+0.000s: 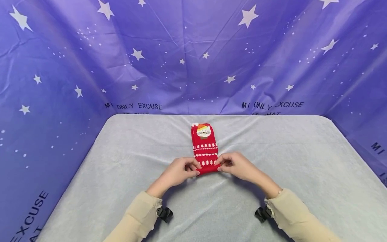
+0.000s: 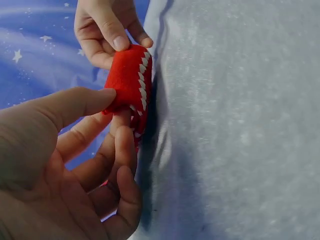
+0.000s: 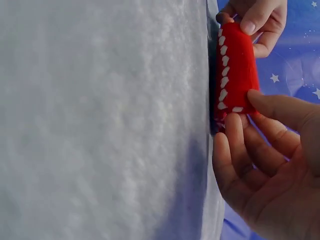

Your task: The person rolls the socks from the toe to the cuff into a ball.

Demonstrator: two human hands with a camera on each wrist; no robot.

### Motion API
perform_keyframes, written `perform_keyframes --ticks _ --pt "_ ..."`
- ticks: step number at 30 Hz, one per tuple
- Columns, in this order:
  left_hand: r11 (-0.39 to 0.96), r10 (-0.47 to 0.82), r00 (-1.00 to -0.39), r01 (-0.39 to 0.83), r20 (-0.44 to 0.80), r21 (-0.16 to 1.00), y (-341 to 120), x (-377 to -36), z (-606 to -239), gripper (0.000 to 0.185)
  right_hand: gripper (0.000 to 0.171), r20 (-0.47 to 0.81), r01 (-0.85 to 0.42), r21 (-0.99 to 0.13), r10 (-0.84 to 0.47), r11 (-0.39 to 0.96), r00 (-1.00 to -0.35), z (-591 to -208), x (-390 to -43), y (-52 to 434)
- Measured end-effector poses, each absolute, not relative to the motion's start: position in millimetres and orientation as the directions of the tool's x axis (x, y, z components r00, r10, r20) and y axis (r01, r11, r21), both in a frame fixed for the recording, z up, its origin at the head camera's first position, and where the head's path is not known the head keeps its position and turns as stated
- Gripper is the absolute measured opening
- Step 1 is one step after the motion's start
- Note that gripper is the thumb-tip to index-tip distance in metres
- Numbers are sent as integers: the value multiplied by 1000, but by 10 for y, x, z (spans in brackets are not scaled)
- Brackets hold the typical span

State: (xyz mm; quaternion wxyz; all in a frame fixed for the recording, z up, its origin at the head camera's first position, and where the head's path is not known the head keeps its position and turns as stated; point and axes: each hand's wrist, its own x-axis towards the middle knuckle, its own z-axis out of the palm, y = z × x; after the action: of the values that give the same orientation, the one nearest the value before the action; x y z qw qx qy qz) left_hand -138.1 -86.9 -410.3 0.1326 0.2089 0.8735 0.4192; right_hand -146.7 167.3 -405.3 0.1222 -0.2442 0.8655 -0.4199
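Note:
Red knitted socks, laid flat one on another, stretch away from me at mid-table. They bear white tree and heart rows and a white cat face with an orange hat at the far end. The near end is turned over into a plain red roll. My left hand pinches the roll's left end, thumb on the near side and fingers under it. At its right end my right hand pinches in the same way. Both wrist views show the roll between the two thumbs, with white hearts along it.
A grey plush cloth covers the table, with soft creases around the socks. Purple curtains with white stars hang behind and at both sides. A black wrist mount sits at the left sleeve, and another mount at the right.

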Motion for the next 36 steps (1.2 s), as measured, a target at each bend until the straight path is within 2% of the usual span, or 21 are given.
perform_keyframes --ticks 7,17,23,28,32,36 --pt "568 398 -909 135 -127 812 -865 -1392 -4136 4 9 -48 -251 -803 -478 541 -877 -4108 -1501 1624" --pt "613 315 -943 113 -110 782 -840 -1421 -4125 6 8 -127 -126 -817 -388 563 -913 -4109 -1548 1564" --pt "722 290 -955 180 -56 668 -805 -1444 -4128 5 4 -116 -116 -802 -343 586 -932 -4122 -1559 1531" --pt "806 305 -952 254 -6 535 -761 -1447 -4094 15 9 -71 -160 -755 -321 636 -944 -4109 -1547 1496" --pt "826 361 -932 334 27 453 -735 -1429 -4062 19 11 -42 -206 -715 -335 668 -941 -4091 -1520 1480" --pt "827 392 -920 364 25 427 -740 -1407 -4049 17 11 11 -280 -668 -366 690 -930 -4079 -1496 1484"
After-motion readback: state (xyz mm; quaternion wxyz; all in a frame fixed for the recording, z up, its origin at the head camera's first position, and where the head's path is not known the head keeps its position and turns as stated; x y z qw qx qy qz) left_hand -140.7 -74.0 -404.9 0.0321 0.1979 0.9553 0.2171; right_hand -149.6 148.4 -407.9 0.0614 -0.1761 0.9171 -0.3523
